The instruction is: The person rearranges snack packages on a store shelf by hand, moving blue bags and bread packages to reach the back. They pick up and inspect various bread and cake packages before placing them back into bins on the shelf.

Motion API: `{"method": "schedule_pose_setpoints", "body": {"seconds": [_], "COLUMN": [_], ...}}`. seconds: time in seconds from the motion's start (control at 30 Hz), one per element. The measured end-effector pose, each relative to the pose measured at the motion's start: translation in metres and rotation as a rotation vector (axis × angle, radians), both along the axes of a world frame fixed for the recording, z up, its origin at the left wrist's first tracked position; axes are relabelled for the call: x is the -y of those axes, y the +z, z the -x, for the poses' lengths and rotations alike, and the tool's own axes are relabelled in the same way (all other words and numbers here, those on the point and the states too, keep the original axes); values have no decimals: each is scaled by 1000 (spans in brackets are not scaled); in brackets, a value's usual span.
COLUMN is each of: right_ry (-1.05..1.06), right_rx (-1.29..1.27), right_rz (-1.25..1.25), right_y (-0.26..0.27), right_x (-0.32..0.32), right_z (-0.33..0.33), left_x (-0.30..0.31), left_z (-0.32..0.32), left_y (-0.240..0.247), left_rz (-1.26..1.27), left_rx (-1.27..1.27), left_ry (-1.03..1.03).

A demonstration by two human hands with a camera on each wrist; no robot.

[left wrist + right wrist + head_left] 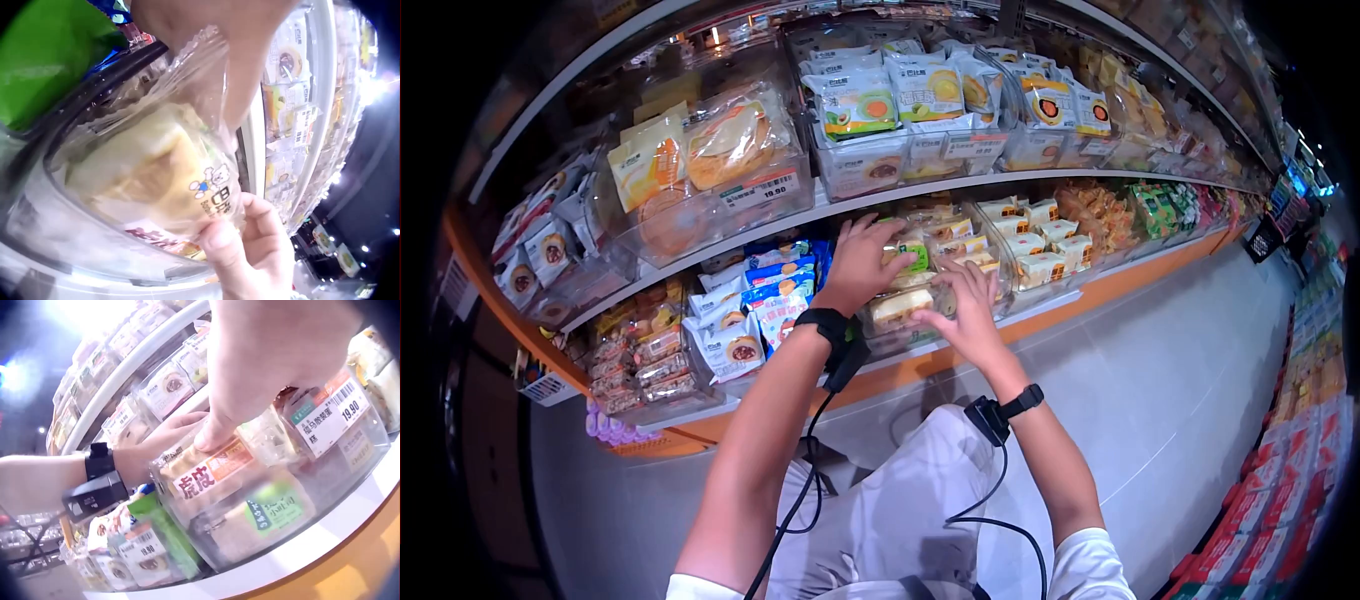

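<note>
My right hand [972, 308] pinches a packaged cake [140, 172] by its clear wrapper, thumb on the front and fingers curled behind. The cake is pale and golden, with a small cartoon bear printed on the bag; a red and white label [209, 469] shows in the right wrist view. My left hand [863, 262] reaches over the same clear bin, fingers extended behind the cake and thumb beside a green-labelled pack [915, 257]. Its fingers are hidden by the bag in the left wrist view. Another green-labelled pack [265, 519] stands at the bin's front.
Blue snack bags [782, 290] fill the bin to the left. Wrapped pastries [1040, 240] sit to the right. The upper shelf edge [920, 192] runs just above my hands. Black cables [810, 470] hang from both wrists. Red boxes [1255, 500] line the aisle's right side.
</note>
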State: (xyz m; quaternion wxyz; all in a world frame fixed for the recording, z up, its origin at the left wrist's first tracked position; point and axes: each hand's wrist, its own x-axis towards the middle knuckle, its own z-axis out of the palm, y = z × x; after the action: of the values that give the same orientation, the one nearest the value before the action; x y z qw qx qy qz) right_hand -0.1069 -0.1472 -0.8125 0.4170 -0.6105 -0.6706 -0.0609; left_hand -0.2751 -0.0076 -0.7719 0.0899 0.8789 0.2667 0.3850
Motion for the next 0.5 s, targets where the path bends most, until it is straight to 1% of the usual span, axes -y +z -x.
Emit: {"method": "schedule_pose_setpoints", "body": {"seconds": [0.07,0.13,0.23,0.3,0.37,0.4,0.43,0.5], "right_ry": [2,13,62,44,26,9,6,4], "right_rx": [-35,-95,-204,-226,-280,-273,-267,-247], "right_rz": [52,84,42,39,43,49,57,76], "right_y": [5,11,4,1,2,3,3,0], "right_x": [2,1,-3,-6,-6,-5,-6,-9], "right_z": [-1,-2,-8,-8,-2,0,1,-2], "left_x": [2,4,16,37,55,59,58,55], "left_z": [1,1,9,18,23,24,23,18], "left_y": [1,0,4,9,5,-1,-10,-21], "left_rz": [55,167,299,303,406,361,214,174], "left_rx": [93,265,452,477,427,404,402,425], "left_ry": [-17,-43,-94,-112,-52,-42,-65,-34]}}
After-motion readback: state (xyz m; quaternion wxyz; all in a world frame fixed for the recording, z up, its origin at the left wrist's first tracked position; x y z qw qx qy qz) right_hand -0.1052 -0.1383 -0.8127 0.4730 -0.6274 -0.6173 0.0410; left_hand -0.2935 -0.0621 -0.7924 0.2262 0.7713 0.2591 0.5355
